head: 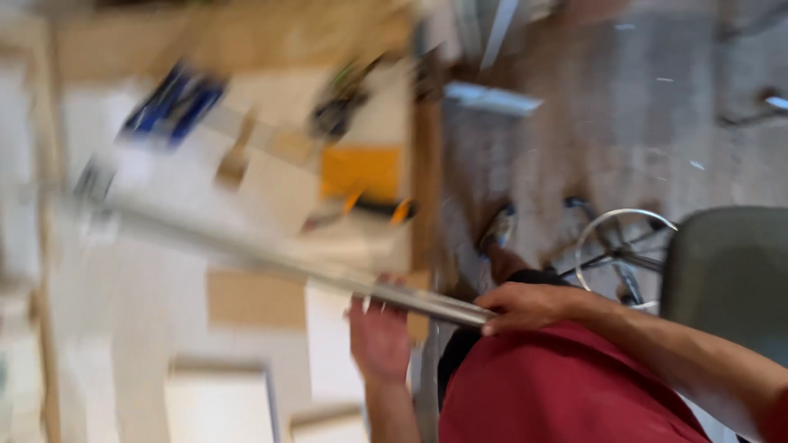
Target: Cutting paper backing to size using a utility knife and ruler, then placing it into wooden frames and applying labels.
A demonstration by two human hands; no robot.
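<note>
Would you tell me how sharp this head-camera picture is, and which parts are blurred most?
In the head view, motion blur smears the workbench and its blue and orange items beyond telling; the long metal bar streaks leftward; the right hand, left hand and the stool's metal ring read sharper.

We read this as a workshop; cluttered wooden workbench (246,205) with blurred hand tools (361,209) and cardboard pieces (254,299); bare concrete floor (624,123); metal-ringed stool (624,254) beside it.
</note>
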